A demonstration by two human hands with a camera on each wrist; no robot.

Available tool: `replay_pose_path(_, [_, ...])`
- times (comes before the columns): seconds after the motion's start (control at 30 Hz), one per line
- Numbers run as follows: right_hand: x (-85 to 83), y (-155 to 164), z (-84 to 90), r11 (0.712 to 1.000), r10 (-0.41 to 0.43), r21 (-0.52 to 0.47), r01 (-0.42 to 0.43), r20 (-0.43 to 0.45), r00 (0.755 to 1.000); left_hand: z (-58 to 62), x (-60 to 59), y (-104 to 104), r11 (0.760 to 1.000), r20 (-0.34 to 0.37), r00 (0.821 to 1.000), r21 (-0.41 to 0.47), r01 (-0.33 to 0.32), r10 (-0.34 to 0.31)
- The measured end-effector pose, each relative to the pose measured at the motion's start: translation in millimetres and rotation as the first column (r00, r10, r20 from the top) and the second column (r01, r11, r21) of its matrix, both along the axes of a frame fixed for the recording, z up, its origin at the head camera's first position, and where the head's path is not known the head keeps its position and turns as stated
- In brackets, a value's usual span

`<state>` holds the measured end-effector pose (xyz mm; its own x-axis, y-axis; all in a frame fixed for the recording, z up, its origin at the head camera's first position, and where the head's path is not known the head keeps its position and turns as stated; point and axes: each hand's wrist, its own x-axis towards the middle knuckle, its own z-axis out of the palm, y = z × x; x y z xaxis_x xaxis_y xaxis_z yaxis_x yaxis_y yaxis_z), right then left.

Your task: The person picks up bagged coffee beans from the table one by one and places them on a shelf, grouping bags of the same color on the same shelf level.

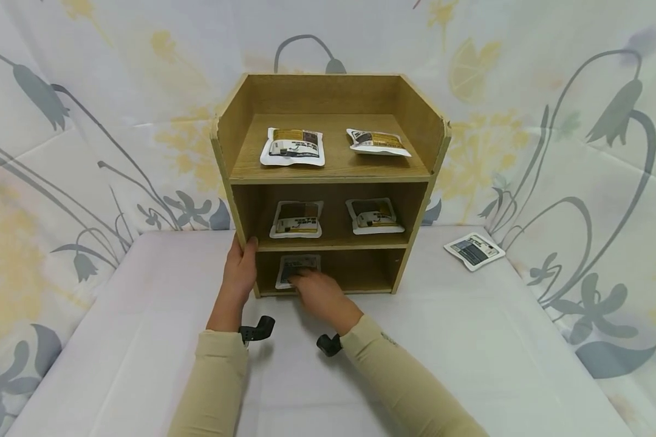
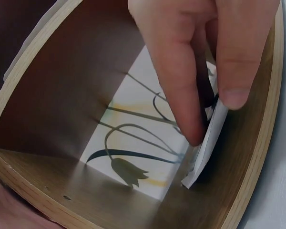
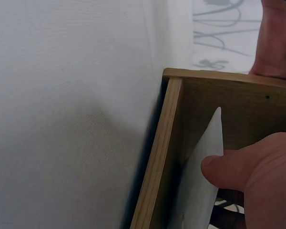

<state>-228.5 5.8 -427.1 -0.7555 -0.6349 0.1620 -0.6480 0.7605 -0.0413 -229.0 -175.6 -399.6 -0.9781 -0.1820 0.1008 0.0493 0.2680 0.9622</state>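
Note:
A wooden three-level shelf unit (image 1: 328, 179) stands on a white-covered table (image 1: 470, 340). My left hand (image 1: 239, 273) grips its left side panel at the lower level, thumb on the front edge. My right hand (image 1: 319, 294) reaches into the bottom compartment and holds a white-edged dark packet (image 1: 295, 264) at its left side. In the right wrist view the thumb (image 3: 229, 169) lies on the packet (image 3: 200, 191). In the left wrist view the right hand's fingers (image 2: 181, 71) pinch the packet's (image 2: 207, 143) edge inside the shelf (image 2: 33, 191).
Two packets (image 1: 293, 147) (image 1: 377, 141) lie on the top shelf and two more (image 1: 297, 218) (image 1: 374, 215) on the middle one. Another packet (image 1: 474, 250) lies on the table to the right of the shelf. A floral cloth (image 1: 87, 121) hangs behind.

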Motion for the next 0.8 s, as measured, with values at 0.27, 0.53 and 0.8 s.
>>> replay_pose_path(0.27, [-7.0,-3,2.8,0.999,-0.03,0.034,0.028,0.063,0.998,2.2,-1.2,2,1.0,0.002,1.0,0.004,0.003,-0.003])
replay_pose_path(0.53, [-11.8,-6,-0.4,0.998,-0.04,0.056,0.035,0.09,0.995,1.5,-2.1,1,1.0,-0.014,1.0,0.011,0.011,-0.011])
replay_pose_path(0.8, [-11.4,-9,-1.9,0.997,-0.036,0.075,0.029,0.092,0.995,-0.1,-1.1,0,1.0,-0.002,1.0,0.008,-0.002,0.002])
